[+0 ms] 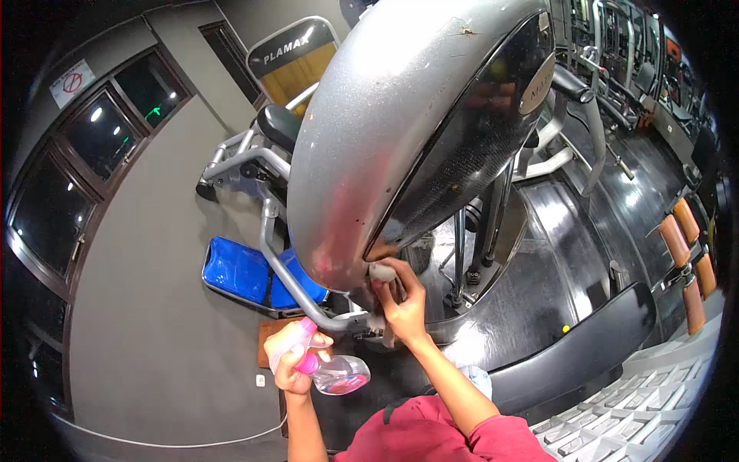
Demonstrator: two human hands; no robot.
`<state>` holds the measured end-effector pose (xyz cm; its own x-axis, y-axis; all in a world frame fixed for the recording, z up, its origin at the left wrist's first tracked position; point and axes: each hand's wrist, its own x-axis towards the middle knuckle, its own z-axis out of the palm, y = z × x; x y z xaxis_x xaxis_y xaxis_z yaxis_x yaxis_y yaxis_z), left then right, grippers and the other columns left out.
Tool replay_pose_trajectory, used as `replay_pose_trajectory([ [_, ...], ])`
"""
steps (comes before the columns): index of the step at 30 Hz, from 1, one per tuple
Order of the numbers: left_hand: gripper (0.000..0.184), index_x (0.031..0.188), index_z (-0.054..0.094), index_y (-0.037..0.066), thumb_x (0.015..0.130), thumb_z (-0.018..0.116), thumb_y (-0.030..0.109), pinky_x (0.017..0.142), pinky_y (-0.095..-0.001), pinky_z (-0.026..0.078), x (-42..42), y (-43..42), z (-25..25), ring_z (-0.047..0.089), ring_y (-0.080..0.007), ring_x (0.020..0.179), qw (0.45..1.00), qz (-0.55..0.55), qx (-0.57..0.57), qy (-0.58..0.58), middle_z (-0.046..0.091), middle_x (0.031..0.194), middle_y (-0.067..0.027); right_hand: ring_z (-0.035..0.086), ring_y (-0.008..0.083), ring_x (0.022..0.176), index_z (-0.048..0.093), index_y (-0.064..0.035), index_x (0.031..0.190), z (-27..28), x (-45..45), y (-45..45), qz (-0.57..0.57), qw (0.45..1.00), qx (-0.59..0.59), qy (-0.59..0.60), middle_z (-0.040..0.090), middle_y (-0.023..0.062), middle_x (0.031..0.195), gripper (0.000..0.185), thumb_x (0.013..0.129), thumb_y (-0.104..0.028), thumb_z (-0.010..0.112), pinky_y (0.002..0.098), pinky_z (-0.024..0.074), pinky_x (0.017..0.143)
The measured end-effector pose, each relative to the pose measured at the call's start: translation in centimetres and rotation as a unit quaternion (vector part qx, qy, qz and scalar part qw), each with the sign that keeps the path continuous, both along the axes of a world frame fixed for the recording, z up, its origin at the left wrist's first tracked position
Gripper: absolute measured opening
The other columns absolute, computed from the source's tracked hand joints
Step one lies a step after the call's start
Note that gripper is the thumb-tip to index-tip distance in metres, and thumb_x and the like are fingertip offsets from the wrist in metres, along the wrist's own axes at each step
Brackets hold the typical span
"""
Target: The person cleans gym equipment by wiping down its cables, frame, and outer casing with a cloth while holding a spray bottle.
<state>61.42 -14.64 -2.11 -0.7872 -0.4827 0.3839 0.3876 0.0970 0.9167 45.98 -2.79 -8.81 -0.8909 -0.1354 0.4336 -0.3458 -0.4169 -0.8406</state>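
Observation:
My left hand (pixel 292 360) is wrapped round the neck of a clear spray bottle (pixel 342 375) with a pink trigger head, tilted sideways low in the view. A crumpled pale cloth (pixel 382 272) is pinched in my right hand (pixel 406 296), which is at the lower end of a large silver machine housing (pixel 362 131). Part of the cloth hangs below my fingers. The housing has a black side panel (pixel 469 146) and a shiny surface with faint pink reflections.
Blue padded seats (pixel 235 269) and a curved grey frame tube (pixel 269 239) are left of the housing. A long black pad (pixel 570 350) lies at the lower right. Brown rollers (pixel 675 241) stand at the far right. Windows (pixel 100 131) line the left wall.

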Motion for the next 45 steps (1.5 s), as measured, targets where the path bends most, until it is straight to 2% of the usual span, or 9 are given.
replay_pose_trajectory([
  [5,0.052,0.098,0.063,-0.016,0.077,0.054,0.03,0.051,-0.0305,0.051,-0.8,0.6,0.0,0.063,-0.0243,0.053,1.0,-0.011,-0.005,0.003,0.067,0.077,-0.0247,0.054,0.0093,0.086,0.061,-0.0024,0.102,5.8,-0.5,0.5,0.027,0.993,-0.118,-0.012,0.062,0.003,0.09,0.012,0.092,-0.007,0.062,0.0249,0.044,0.077],
  [8,0.052,0.101,0.064,-0.015,0.077,0.053,0.031,0.051,-0.0297,0.051,-1.0,0.3,-0.5,0.063,-0.0235,0.053,1.0,-0.014,-0.021,0.011,0.067,0.077,-0.0241,0.055,0.0096,0.086,0.06,-0.0014,0.102,3.8,-0.7,0.2,0.072,0.99,-0.116,-0.029,0.062,0.004,0.09,0.012,0.091,-0.007,0.061,0.0257,0.0439,0.078],
  [13,0.052,0.098,0.065,-0.015,0.078,0.053,0.031,0.051,-0.0287,0.051,-1.1,0.4,-1.5,0.063,-0.0223,0.053,0.999,0.016,-0.032,-0.003,0.068,0.078,-0.023,0.061,0.024,0.112,0.06,-0.0029,0.123,-2.8,-0.7,-0.1,0.022,0.995,0.09,0.024,0.063,0.0121,0.119,0.035,0.088,-0.005,0.062,0.033,0.0453,0.095],
  [20,0.045,0.092,0.066,-0.015,0.077,0.055,0.025,0.05,-0.0276,0.049,-0.9,0.7,-2.0,0.062,-0.0201,0.052,0.999,0.031,-0.023,-0.013,0.068,0.077,-0.0215,0.06,0.0222,0.104,0.057,0.0013,0.119,1.1,0.6,-1.2,-0.007,0.996,-0.084,-0.005,0.06,0.0131,0.113,0.032,0.087,-0.002,0.06,0.0315,0.0452,0.092],
  [29,0.042,0.087,0.066,-0.015,0.076,0.05,0.023,0.05,-0.0275,0.049,0.1,0.1,-2.3,0.062,-0.0207,0.051,0.998,0.04,-0.039,0.007,0.068,0.076,-0.0217,0.062,0.0328,0.105,0.062,-0.0058,0.112,-5.4,2.3,-2.3,-0.088,0.992,0.063,0.069,0.059,0.0175,0.118,0.044,0.07,0.002,0.075,0.0363,0.0505,0.091],
  [34,0.04,0.084,0.066,-0.014,0.077,0.05,0.023,0.051,-0.0282,0.049,1.1,0.3,-2.7,0.062,-0.0212,0.051,0.998,0.05,-0.032,-0.003,0.068,0.076,-0.0212,0.062,0.0287,0.098,0.061,-0.0075,0.11,1.9,1.9,-1.4,-0.206,0.956,-0.03,0.207,0.06,0.0152,0.111,0.049,0.064,0.001,0.079,0.0357,0.0509,0.084],
  [37,0.04,0.082,0.066,-0.014,0.078,0.051,0.022,0.051,-0.0284,0.049,1.5,0.2,-2.6,0.061,-0.0213,0.051,0.998,0.055,-0.035,-0.004,0.068,0.076,-0.0212,0.06,0.0293,0.101,0.059,-0.0097,0.113,1.9,1.0,-1.7,-0.203,0.947,-0.053,0.244,0.055,0.0165,0.115,0.052,0.065,0.004,0.074,0.0361,0.0508,0.083],
  [41,0.039,0.083,0.066,-0.014,0.078,0.05,0.022,0.051,-0.0283,0.048,2.0,0.0,-2.9,0.061,-0.021,0.051,0.998,0.059,-0.035,0.01,0.068,0.076,-0.0208,0.059,0.0279,0.09,0.064,-0.0169,0.108,-5.5,0.6,-2.2,-0.124,0.963,0.09,0.221,0.051,0.0141,0.112,0.05,0.064,0.005,0.072,0.0333,0.0499,0.077],
  [45,0.039,0.084,0.066,-0.013,0.078,0.05,0.022,0.051,-0.0282,0.048,2.1,0.2,-2.9,0.061,-0.0209,0.051,0.997,0.076,-0.024,0.01,0.067,0.076,-0.02,0.067,0.0267,0.08,0.07,-0.0234,0.114,-4.3,0.9,-0.8,-0.102,0.935,0.196,0.277,0.058,0.0081,0.108,0.054,0.065,-0.003,0.08,0.0341,0.0577,0.066],
])
